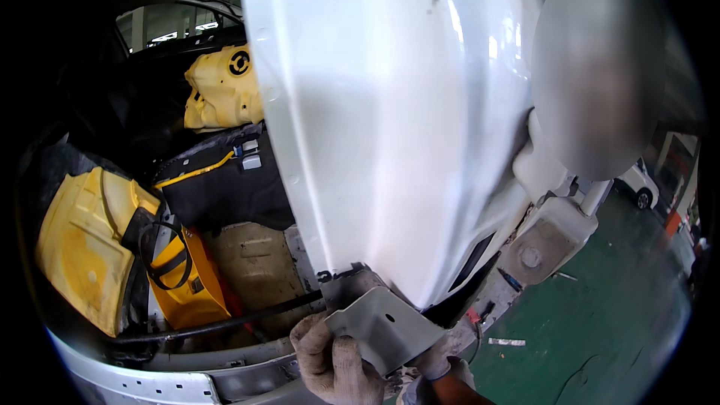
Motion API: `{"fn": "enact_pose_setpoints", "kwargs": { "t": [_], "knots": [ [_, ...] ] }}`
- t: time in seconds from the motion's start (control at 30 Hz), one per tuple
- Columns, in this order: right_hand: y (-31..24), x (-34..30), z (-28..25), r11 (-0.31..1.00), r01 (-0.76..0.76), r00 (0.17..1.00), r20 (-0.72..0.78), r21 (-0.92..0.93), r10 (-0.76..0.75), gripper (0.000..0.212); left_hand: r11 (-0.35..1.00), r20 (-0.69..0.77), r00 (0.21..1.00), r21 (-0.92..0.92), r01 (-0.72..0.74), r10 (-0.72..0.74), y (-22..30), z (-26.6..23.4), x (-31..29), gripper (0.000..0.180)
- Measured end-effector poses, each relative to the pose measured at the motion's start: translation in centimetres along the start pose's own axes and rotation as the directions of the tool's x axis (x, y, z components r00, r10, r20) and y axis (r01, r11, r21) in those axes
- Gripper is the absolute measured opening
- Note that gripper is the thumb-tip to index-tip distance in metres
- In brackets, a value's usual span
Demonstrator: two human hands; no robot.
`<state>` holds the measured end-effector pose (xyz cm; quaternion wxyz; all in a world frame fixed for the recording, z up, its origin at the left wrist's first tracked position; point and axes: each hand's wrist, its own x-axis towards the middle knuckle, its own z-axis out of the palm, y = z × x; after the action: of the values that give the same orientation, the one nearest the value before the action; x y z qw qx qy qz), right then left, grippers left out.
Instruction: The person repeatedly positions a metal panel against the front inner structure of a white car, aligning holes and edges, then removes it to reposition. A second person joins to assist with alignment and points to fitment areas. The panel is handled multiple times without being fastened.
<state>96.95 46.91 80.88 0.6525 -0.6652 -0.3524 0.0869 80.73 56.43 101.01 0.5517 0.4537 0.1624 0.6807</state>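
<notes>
A bent grey sheet-metal piece (386,330) with one small dark hole sits at the lower end of a large white car body panel (390,127). My left hand (337,360), in a dirty light work glove, has its fingers curled over the left edge of this piece. At its lower right edge is my right hand (433,362), gloved too and closed at the metal; its fingers are largely hidden behind the piece. Just above, a darker metal flange (345,285) lies between the piece and the white panel.
At left, an open car body holds yellow foam blocks (86,244), an orange-yellow bag (193,274) with black straps and a black bar (217,328). Another person (600,67), blurred, is at right. Below, scraps (507,342) lie on the green floor (577,315).
</notes>
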Motion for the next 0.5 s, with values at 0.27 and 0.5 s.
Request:
{"fn": "enact_pose_setpoints", "kwargs": {
  "t": [0.27, 0.5],
  "knots": [
    [0.8, -0.2, -1.6, 0.892, 0.234, 0.969, 0.173, -0.388, -0.178, 0.124, 0.995, -0.003, 0.995, -0.021, -0.098, 0.098, -0.5, 0.6, -0.3, 0.019],
    [-3.2, 0.8, -1.2, 0.989, 0.092, 0.994, 0.067, -0.113, -0.085, 0.129, 0.996, -0.090, 0.995, -0.075, -0.047, 0.041, -2.0, 0.8, -0.1, 0.021]
  ]
}}
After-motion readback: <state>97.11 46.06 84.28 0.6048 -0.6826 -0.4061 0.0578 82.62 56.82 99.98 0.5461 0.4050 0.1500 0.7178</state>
